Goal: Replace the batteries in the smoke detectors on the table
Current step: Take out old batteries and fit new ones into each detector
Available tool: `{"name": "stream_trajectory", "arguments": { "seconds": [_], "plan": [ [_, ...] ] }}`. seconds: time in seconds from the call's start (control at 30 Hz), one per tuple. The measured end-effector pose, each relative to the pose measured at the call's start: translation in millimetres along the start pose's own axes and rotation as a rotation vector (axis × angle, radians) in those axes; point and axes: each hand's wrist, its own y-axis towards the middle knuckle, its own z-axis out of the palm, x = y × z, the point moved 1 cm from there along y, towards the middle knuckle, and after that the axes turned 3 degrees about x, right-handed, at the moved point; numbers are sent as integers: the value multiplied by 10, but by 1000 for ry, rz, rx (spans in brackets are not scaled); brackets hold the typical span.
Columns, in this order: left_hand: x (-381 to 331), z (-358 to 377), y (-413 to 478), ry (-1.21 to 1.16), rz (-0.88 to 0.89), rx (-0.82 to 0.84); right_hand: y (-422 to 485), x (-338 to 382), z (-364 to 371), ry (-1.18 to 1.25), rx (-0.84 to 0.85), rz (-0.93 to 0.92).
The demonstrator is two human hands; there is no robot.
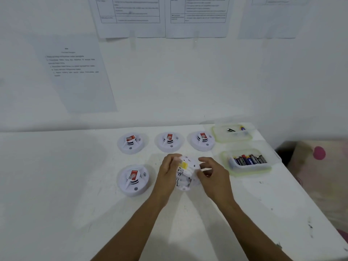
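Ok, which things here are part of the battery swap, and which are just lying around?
Job: held detector, four detectors waiting on the table, battery tub, far tub probably.
Just lying about: wall papers, spotted cloth at right.

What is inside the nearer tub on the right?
A row of batteries lies side by side in the tub, with dark and blue casings. Anything under them is covered, and the tub's front wall hides their lower ends.

Looks like a makeshift workstation in a plain room: white table (56,185) against a white wall (188,81), printed sheets (130,16) stuck up above, detectors (132,143) laid in rows, tub (250,169) of batteries (248,159) at the right, spotted fabric (320,166) beside.
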Motion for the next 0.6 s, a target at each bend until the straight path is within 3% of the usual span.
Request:
{"name": "stream_trajectory", "arguments": {
  "seconds": [0.1,0.27,0.4,0.6],
  "plan": [
    [-38,159,26,-299,-127,3,77,28,-55,-9,-25,-78],
    [-193,318,83,-838,-387,170,239,101,-266,-38,-47,-170],
    [-262,514,160,-1010,-469,282,423,119,-458,-108,-40,-262],
    [-289,729,377,-1063,-458,220,1159,-37,-1101,-238,-78,-309]
  ]
}}
